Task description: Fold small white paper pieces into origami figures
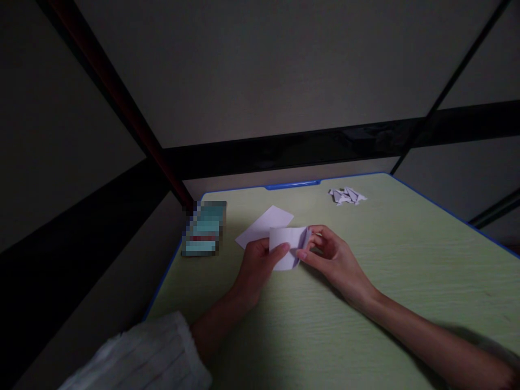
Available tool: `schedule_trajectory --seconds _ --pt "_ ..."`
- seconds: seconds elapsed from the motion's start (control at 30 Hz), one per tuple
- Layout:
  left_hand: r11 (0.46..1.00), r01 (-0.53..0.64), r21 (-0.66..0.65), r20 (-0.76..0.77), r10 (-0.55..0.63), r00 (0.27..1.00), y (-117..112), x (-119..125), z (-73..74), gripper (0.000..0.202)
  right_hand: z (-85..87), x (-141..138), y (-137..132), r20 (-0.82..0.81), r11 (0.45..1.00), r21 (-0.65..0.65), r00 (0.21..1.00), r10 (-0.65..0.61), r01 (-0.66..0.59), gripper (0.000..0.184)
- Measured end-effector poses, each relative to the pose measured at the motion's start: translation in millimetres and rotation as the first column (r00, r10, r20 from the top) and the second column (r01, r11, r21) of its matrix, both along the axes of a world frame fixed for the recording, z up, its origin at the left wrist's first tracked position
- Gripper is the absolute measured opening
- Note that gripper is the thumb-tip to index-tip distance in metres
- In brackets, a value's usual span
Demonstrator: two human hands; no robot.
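A small white sheet of paper (pixel 283 236) is held up over the table between my two hands, its right edge bent towards me. My left hand (pixel 258 266) grips the left side, thumb across the front and the other fingers hidden behind. At the right edge, my right hand (pixel 330 250) pinches the bent part between thumb and fingers. Behind my left hand, a second white paper sheet (pixel 266 222) lies flat on the table, partly covered by the hand and the held paper.
The pale green table (pixel 406 260) has a blue edge and a blue groove (pixel 293 185) at its far side. Folded white paper pieces (pixel 347 196) lie at the back right. A blurred-out flat device, phone-like (pixel 205 227), lies at the left edge. Dark-striped panels (pixel 276 70) rise behind.
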State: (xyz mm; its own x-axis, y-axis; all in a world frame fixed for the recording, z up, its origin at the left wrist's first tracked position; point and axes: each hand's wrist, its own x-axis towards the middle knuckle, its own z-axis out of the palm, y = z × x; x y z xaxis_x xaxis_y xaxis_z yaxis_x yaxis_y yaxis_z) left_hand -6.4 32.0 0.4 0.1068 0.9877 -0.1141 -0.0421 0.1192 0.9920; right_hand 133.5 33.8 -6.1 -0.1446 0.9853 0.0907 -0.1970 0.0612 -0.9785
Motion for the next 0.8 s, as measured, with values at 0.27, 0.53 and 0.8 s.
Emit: schedule_trajectory --seconds 0.27,0.53,0.8 --pt "0.999 -0.037 0.033 -0.034 0.038 0.999 -0.8 0.0 1.7 0.025 -0.9 0.1 1.0 0.079 0.995 0.054 0.993 -0.093 0.089 0.029" --pt "0.996 -0.077 0.045 -0.072 0.080 0.994 -1.3 0.4 3.8 0.025 -1.9 6.0 3.4 0.205 0.974 0.016 0.953 -0.223 0.224 0.031" --pt "0.999 -0.009 0.039 -0.106 0.013 0.994 -2.0 1.0 2.1 0.026 0.7 1.5 -3.1 0.124 0.998 0.033 0.991 0.056 -0.061 0.028"
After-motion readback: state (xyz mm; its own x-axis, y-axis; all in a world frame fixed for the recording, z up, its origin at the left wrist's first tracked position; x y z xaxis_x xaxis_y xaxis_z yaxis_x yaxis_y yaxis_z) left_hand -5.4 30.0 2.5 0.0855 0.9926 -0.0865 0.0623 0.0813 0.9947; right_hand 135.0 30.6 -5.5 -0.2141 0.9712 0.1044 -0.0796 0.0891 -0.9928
